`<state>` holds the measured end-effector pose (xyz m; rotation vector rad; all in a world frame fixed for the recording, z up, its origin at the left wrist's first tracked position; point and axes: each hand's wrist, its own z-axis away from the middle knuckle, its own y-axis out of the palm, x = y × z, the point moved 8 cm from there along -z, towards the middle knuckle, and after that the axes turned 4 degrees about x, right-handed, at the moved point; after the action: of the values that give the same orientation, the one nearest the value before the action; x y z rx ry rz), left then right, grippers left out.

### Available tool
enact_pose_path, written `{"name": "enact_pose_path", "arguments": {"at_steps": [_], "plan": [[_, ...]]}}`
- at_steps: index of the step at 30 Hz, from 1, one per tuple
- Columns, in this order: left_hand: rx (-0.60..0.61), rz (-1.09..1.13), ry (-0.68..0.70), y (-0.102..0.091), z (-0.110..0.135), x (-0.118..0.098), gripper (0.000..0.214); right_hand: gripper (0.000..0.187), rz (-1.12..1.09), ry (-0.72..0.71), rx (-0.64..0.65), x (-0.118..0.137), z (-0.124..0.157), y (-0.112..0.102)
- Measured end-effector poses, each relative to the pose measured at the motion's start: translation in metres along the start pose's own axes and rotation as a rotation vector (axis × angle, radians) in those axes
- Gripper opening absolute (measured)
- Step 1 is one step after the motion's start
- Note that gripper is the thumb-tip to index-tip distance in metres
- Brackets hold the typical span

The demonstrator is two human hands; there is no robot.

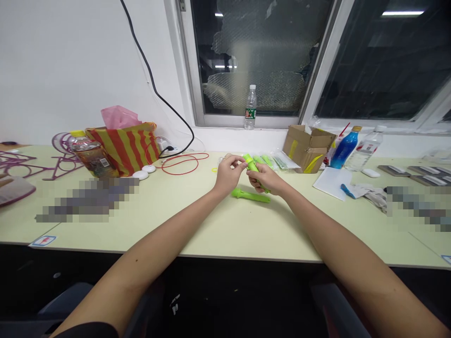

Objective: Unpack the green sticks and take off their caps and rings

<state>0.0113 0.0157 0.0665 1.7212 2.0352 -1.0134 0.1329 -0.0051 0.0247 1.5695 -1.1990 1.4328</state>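
My right hand point(266, 178) is wrapped around a bright green plastic tube point(251, 163), holding it tilted above the table with its wider, ribbed round end up and to the left. At that round end, the thumb and fingers of my left hand point(228, 174) are pinched together against the rim. Any small part between those fingertips is hidden. Just below both hands, a second long green plastic piece point(252, 195) lies on the table, its knobbed end to the left. Behind my right hand are several clear bags point(269, 162) with green pieces inside.
An open cardboard box point(306, 148) stands at the back right, near a blue bottle point(347, 148) and white paper point(333, 182). On the left are a striped bag point(127, 148), a brown drink bottle point(93, 155) and a red cable point(181, 164). A clear bottle point(250, 110) stands on the sill.
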Motion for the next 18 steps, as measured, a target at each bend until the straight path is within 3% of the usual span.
{"name": "enact_pose_path", "arguments": {"at_steps": [5, 12, 18], "plan": [[-0.013, -0.054, -0.029, -0.001, -0.004, 0.008, 0.007, 0.031, -0.012, 0.002, -0.050, -0.007, -0.003, 0.003], [-0.035, -0.313, 0.158, 0.002, 0.000, -0.002, 0.018, 0.030, -0.121, 0.024, -0.143, -0.015, -0.008, 0.013], [-0.036, -0.446, 0.223, 0.005, -0.002, -0.004, 0.022, 0.032, -0.250, 0.026, -0.221, -0.011, -0.008, 0.024]]}}
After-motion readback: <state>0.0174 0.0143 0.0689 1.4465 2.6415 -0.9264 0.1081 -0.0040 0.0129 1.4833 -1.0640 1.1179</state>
